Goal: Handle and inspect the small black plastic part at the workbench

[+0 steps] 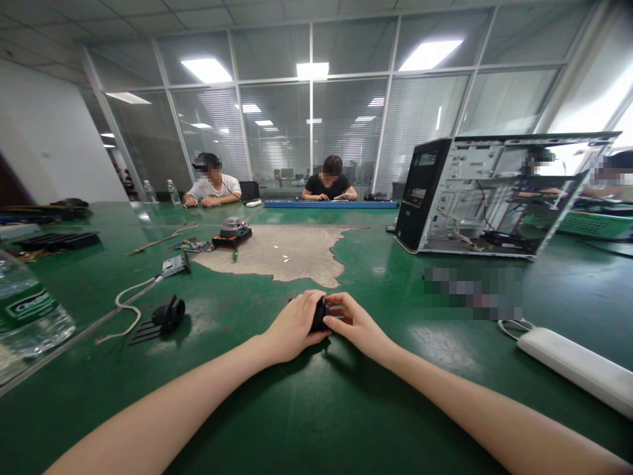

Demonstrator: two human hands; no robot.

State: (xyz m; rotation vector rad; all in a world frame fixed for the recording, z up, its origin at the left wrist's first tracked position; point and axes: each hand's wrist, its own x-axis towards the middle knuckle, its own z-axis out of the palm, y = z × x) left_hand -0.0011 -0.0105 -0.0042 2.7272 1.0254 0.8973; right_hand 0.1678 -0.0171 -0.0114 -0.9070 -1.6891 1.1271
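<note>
Between my two hands is a small black plastic part (319, 316), just above the green tabletop. My left hand (297, 324) wraps over it from the left, covering most of it, so its exact kind is hidden. On the other side, my right hand (352, 322) pinches the part's right edge with thumb and fingertips. Further left on the table lies another black part with a round body and flat prongs (171, 315). Near it rests a small metal bracket or box (175, 264) beside a pale cord (129, 307).
An open computer case (430, 198) stands at the right, with a white power strip (578, 369) nearer me. A water bottle (34, 307) is at the left edge. A dark round-topped component (232, 232) sits on the bare worn patch (297, 254). People sit across the table.
</note>
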